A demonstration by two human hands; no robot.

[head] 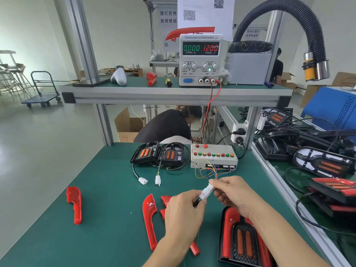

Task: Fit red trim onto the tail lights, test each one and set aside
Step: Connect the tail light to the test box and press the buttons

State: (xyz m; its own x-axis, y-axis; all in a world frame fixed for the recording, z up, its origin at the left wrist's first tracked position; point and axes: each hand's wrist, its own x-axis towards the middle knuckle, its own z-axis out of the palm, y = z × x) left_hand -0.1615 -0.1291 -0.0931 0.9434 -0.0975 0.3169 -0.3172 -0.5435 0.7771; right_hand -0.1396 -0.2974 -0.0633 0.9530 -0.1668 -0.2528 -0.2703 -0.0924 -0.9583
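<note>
While both hands meet above the near middle of the bench (107, 189), the step in hand looks like testing. The left hand (183, 211) pinches a white connector (207, 190) at its dark cable end, and the right hand (234, 191) pinches the other end, where coloured wires (208, 171) run back to the test box (213, 156) with its row of buttons. Whether the two halves are fully seated I cannot tell.

Already wearing red trim, the tail light (240, 239) lies at the bench's near right edge, under the right forearm. On the upper shelf the power supply (201, 59) reads 12.00 volts and zero current, so nothing seems to be drawing power yet.

Next, the plug probably needs pressing home squarely, then a button on the box.

Two untrimmed lights (158, 154) sit at the far middle, their plugs (150, 180) loose in front. Spare trim pieces (149, 220) lie just left of the hands, another (74, 204) toward the left edge. Open green surface remains at the near left for setting aside; the aluminium rail (285, 193) along the right edge limits room there.
</note>
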